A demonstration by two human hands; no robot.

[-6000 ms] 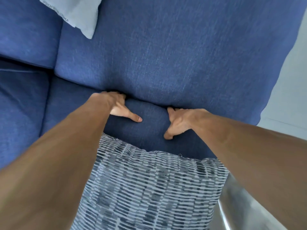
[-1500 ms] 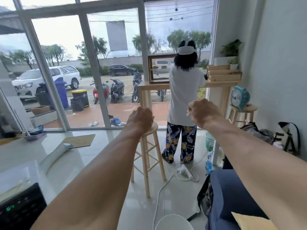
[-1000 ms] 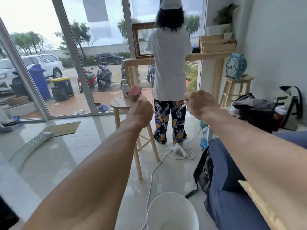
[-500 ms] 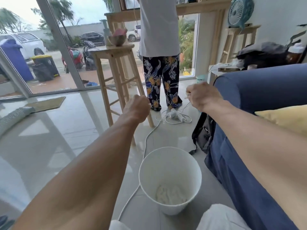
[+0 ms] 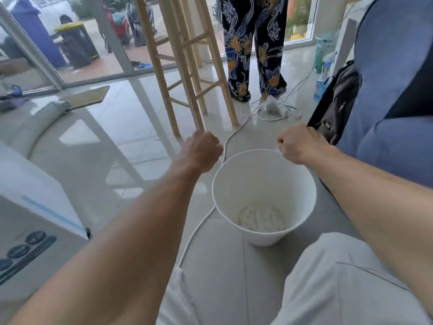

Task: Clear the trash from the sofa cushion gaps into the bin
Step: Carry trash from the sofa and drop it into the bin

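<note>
A white bin (image 5: 262, 179) stands on the tiled floor (image 5: 112, 146), just ahead of the person's knees in pale trousers (image 5: 328, 277). A pale crumpled wad of trash (image 5: 261, 218) lies in the bottom of it.

The left hand (image 5: 201, 151) hangs at ten o'clock from the bin, outside the rim, its fingers curled tight into a fist. The right hand (image 5: 297, 146) is over the rim at one o'clock, its fingers also curled in. Both hands show only their backs, so I cannot tell what the fingers hold, if anything.

The blue sofa (image 5: 386, 90) rises at two o'clock from the bin, with a black bag (image 5: 337, 102) leaning against its end. A white cord (image 5: 199, 228) runs across the floor past the bin's nine o'clock side toward a power strip (image 5: 271, 105) at twelve o'clock. Beyond that stand the legs of a wooden stool (image 5: 187, 66) and another person in dark flowered trousers (image 5: 255, 43). A white appliance (image 5: 35, 207) sits at nine o'clock, at the picture's left edge.
</note>
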